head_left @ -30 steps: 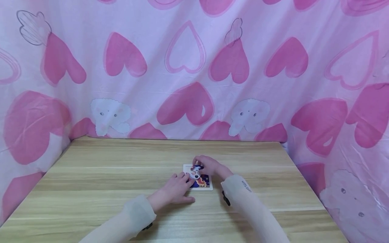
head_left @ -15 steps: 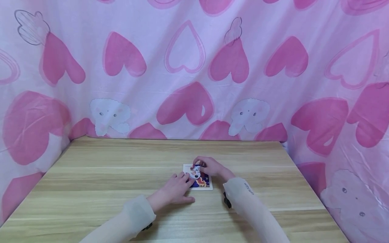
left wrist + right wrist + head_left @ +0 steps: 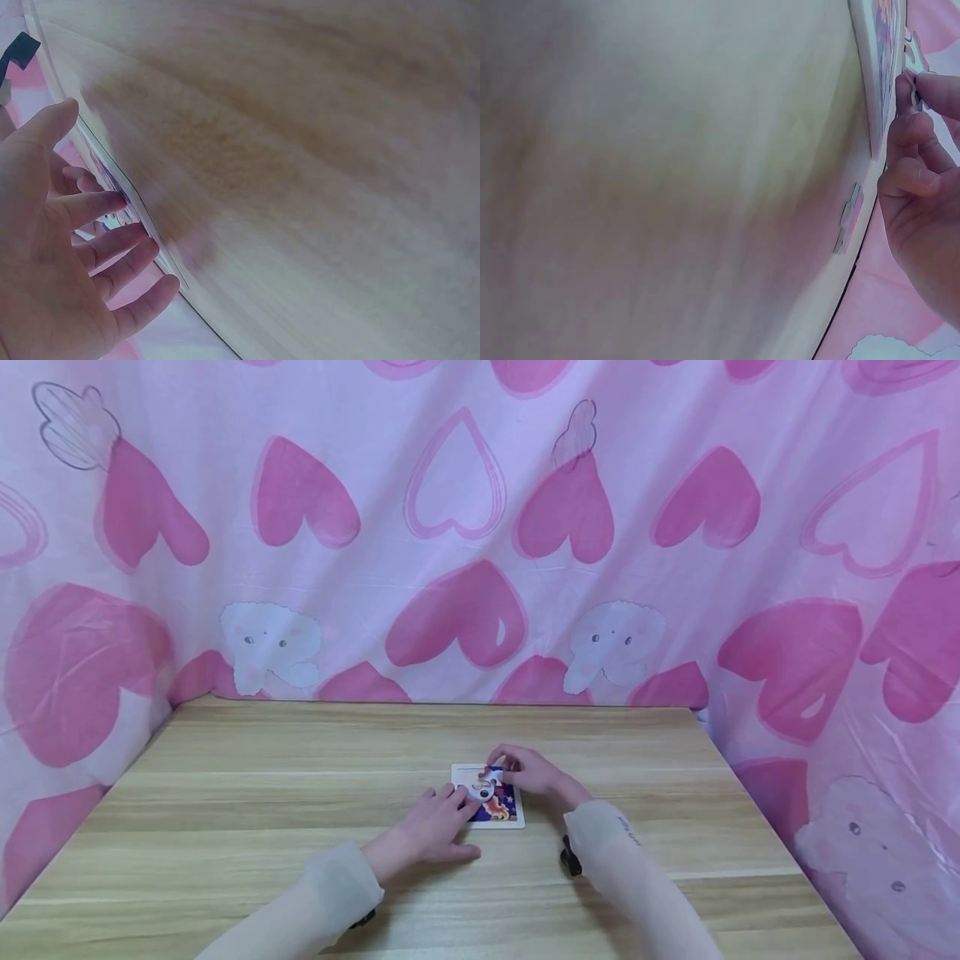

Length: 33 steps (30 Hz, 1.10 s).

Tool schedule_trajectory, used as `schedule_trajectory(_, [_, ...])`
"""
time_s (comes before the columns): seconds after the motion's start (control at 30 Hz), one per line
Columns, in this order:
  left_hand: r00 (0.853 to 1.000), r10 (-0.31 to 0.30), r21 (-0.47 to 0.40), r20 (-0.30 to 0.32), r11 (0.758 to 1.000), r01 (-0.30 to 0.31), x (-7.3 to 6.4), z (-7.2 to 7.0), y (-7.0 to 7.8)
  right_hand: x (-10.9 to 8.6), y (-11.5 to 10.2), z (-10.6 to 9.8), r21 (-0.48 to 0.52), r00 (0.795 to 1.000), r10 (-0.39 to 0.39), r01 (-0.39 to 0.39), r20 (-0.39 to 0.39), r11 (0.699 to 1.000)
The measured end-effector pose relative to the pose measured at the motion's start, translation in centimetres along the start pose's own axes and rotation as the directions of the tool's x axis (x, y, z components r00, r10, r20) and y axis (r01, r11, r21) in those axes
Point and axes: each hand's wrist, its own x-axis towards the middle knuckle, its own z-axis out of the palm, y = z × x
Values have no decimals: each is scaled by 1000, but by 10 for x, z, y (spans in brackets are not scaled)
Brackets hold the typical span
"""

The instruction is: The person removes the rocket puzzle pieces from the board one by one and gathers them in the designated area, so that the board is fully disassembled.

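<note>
A small jigsaw puzzle (image 3: pixel 517 822) with a white border lies on the table, its printed picture dark blue, orange and white. My left hand (image 3: pixel 431 827) rests its fingertips on the puzzle's left side, fingers fairly straight and thumb spread on the wood. At the puzzle's upper right, my right hand (image 3: pixel 527 771) pinches a puzzle piece (image 3: pixel 492 777) between thumb and index finger. The right wrist view shows that pinch at the frame's edge, with the other fingers curled. Much of the held piece is covered by fingers.
Another loose puzzle piece (image 3: pixel 847 219) lies on the wood beside the puzzle in the right wrist view; in the head view the right hand hides it. The wooden table (image 3: pixel 262 760) is bordered by a pink heart-patterned curtain (image 3: pixel 450 527) behind and at both sides.
My right hand has shifted a little to the right with the pinched piece, uncovering more of the puzzle's upper part. The left hand stays where it was.
</note>
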Motion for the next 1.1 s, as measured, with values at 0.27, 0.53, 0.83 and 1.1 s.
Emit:
schedule_trajectory(0.27, [1000,-4,-9,1,1000,4,1,0,-1,-7,11,-5,2,1000,-10,10,1,1000])
schedule_trajectory(0.53, [1000,-8,-18,2,1000,8,1,1,-1,-19,17,-12,-18,999,49,-49,-8,999])
schedule_trajectory(0.83, [1000,-9,-31,6,999,9,1,2,-1,-33,28,-25,23,995,95,-94,-17,995])
schedule_trajectory(1.1, [1000,-12,-32,7,999,12,0,2,0,-46,37,-40,23,996,81,-80,-33,997])
